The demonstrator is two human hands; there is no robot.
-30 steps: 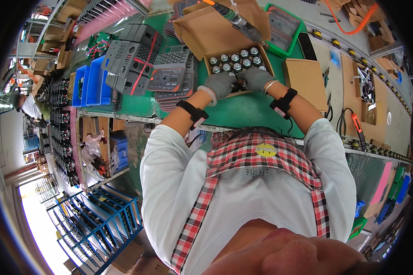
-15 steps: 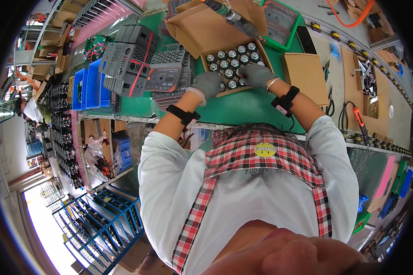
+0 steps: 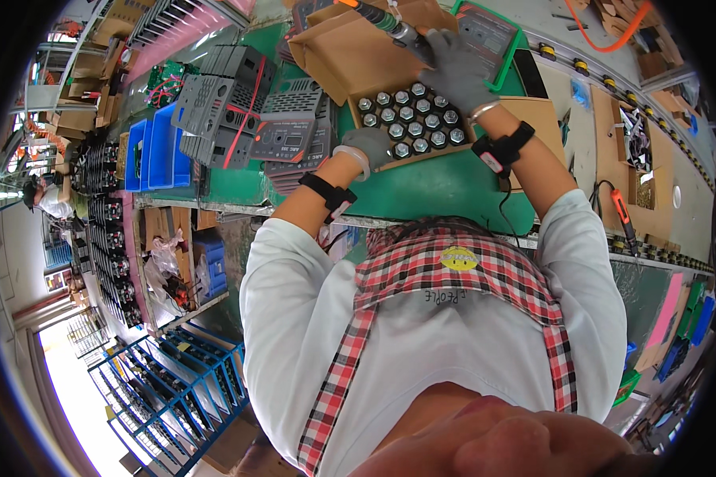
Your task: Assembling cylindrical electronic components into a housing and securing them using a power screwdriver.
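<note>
Both forearms raised from the lower edge up over a green bench (image 3: pixel 422 191), elbows bent, black straps at both wrists. Left hand (image 3: pixel 371 147) in a grey knit glove, set low at the near-left corner of a cardboard box (image 3: pixel 350 56), fingers curled loosely against the box edge and touching the nearest of the round parts (image 3: pixel 410 119); whether anything is pinched there cannot be told. Right hand (image 3: pixel 453 67), also grey-gloved, stretched higher and farther, fist closed around the dark barrel of a power screwdriver (image 3: pixel 390 24) with an orange and green rear end slanting up to the left over the box.

Box of plain brown card, flaps folded open, resting on the bench straight ahead between the two hands. Inside, rows of dark cylindrical parts with shiny metal tops, packed close and upright.

Left of the box, touching or just beside it, a stack of ribbed grey plastic housings (image 3: pixel 223 103), one crossed by a red line. Farther left, blue bins (image 3: pixel 155 147). Behind the right hand, a green-rimmed tray (image 3: pixel 507 49). Lower down, a white shirt and red checked apron straps.
</note>
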